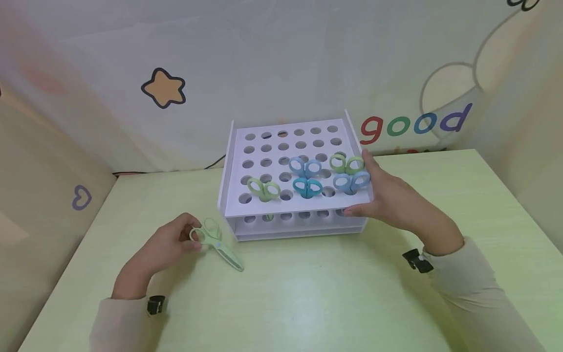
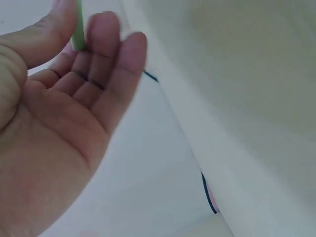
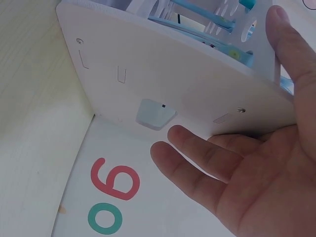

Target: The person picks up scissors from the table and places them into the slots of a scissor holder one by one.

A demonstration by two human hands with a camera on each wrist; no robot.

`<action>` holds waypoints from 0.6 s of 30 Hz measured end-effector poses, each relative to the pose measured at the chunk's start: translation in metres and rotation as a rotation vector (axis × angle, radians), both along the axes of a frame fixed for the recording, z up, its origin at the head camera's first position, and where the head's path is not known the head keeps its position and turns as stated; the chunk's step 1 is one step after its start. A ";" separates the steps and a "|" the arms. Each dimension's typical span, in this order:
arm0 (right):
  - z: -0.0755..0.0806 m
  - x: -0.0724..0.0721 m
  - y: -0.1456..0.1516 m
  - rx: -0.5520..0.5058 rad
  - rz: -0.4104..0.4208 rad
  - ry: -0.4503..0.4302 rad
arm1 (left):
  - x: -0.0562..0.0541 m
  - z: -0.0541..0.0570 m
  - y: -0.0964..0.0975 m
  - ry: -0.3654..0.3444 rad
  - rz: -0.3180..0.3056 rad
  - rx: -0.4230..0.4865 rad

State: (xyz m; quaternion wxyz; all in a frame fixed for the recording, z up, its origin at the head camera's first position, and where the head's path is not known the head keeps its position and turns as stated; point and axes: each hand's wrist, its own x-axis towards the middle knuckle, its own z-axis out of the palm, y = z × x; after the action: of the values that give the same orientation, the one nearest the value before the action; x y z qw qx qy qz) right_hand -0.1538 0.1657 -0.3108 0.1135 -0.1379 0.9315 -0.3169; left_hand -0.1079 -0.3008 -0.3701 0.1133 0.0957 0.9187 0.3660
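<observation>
In the head view my left hand (image 1: 164,244) pinches a pair of light green scissors (image 1: 215,243) by a handle loop, with the closed blades pointing down to the right. Only a green strip (image 2: 78,29) of them shows between thumb and fingers in the left wrist view. My right hand (image 1: 393,198) holds the right side of a white scissor rack (image 1: 264,208), thumb at the front. From the right wrist view, the fingers lie along its side panel (image 3: 163,74). Several scissors stand in the rack, handles up: green (image 1: 264,189), teal (image 1: 307,187) and blue (image 1: 351,181) ones among them.
The rack's top has rows of round holes, with a second holed shelf below. It stands on a pale green table (image 1: 281,293), close to a printed cloth backdrop (image 1: 264,63). A dark cord (image 1: 215,162) runs along the table's back edge.
</observation>
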 end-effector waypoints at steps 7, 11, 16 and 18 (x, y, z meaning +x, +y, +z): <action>0.000 0.000 0.000 0.003 0.003 0.002 | 0.006 0.020 0.000 0.055 0.044 0.066; 0.000 0.000 0.000 0.000 0.004 0.004 | 0.010 0.028 0.002 0.114 0.075 0.024; -0.002 0.000 0.000 0.003 -0.004 0.014 | 0.014 0.032 0.003 0.159 0.076 0.131; -0.002 0.000 -0.001 0.006 -0.006 0.018 | 0.015 0.034 0.003 0.181 0.074 0.195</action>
State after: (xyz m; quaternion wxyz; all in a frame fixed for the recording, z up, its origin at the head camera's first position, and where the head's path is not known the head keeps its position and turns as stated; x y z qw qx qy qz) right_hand -0.1535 0.1652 -0.3128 0.1044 -0.1377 0.9338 -0.3133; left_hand -0.0926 -0.2975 -0.3365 0.0066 0.1049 0.8881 0.4474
